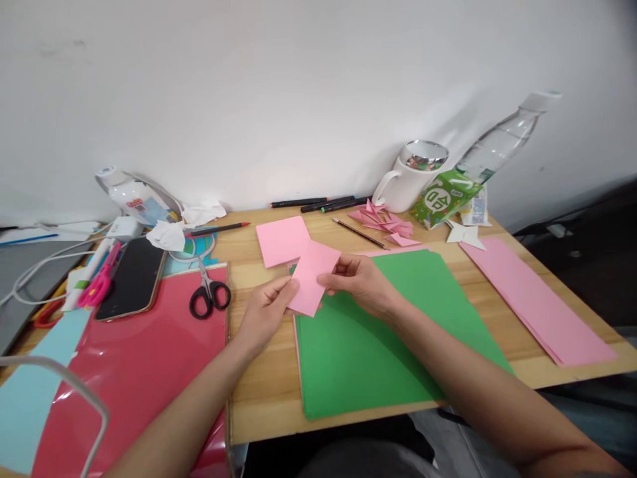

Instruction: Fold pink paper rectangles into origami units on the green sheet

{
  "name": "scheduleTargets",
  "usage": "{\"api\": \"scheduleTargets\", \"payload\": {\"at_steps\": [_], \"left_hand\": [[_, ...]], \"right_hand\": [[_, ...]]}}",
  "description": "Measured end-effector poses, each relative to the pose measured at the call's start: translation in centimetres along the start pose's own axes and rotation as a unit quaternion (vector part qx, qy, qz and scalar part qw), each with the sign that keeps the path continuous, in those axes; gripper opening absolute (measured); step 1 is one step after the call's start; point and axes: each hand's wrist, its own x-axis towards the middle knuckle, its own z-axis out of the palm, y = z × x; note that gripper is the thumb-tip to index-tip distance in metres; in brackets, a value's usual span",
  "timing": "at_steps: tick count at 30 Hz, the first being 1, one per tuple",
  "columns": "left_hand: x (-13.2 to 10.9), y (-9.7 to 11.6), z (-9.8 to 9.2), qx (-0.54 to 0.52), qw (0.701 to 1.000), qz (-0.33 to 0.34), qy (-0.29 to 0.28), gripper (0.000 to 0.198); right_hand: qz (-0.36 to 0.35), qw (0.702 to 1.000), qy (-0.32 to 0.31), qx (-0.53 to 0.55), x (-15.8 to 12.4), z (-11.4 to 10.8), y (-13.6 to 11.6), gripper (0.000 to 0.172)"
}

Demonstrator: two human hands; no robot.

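A pink paper piece (314,272), longer than wide, is held tilted above the table between both hands. My left hand (269,309) pinches its lower left edge, thumb on top. At its right edge my right hand (361,282) grips it between thumb and bent fingers. Just behind lies a stack of square pink paper (283,240), partly covered by the held piece. Below my right hand and forearm is a stack of green paper (378,358). Black-handled scissors (209,292) rest to the left of my left hand, on a red folder (149,372).
Folded pink paper pieces (385,222), a pencil (361,234) and several pens (318,203) lie near the wall. A white mug (405,179), green carton (442,198) and clear bottle (502,146) stand back right. Pink strips (537,299) lie right; a phone (132,279) lies left.
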Motion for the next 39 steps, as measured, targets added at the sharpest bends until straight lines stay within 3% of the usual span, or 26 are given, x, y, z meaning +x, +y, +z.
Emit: {"api": "scheduleTargets", "payload": {"at_steps": [5,8,11,21,29,34,39], "left_hand": [[-0.4,0.9,-0.2,0.230,0.969,0.073,0.056,0.033],[-0.5,1.3,-0.1,0.311,0.946,0.095,-0.004,0.033],[-0.5,1.2,0.2,0.359,0.925,0.105,-0.061,0.030],[-0.7,0.3,-0.1,0.398,0.906,0.133,-0.059,0.026],[-0.7,0.9,0.2,0.381,0.911,0.152,-0.034,0.031],[-0.7,1.1,0.1,0.365,0.919,0.147,-0.005,0.034],[-0.7,1.4,-0.2,0.339,0.931,0.135,0.034,0.031]], "right_hand": [[-0.034,0.998,-0.029,-0.044,-0.4,-0.2,-0.4,0.033],[-0.104,0.987,-0.040,-0.118,-0.7,-0.3,-0.7,0.036],[-0.124,0.970,-0.060,-0.201,-1.0,-0.1,-0.5,0.022],[-0.081,0.975,-0.059,-0.201,-1.0,0.7,0.5,0.011],[-0.034,0.975,-0.052,-0.215,-0.5,-0.7,-0.7,0.012],[-0.048,0.967,-0.033,-0.248,-0.1,-2.1,-1.3,0.012],[-0.096,0.958,0.037,-0.268,0.3,-2.6,-1.6,0.014]]}}
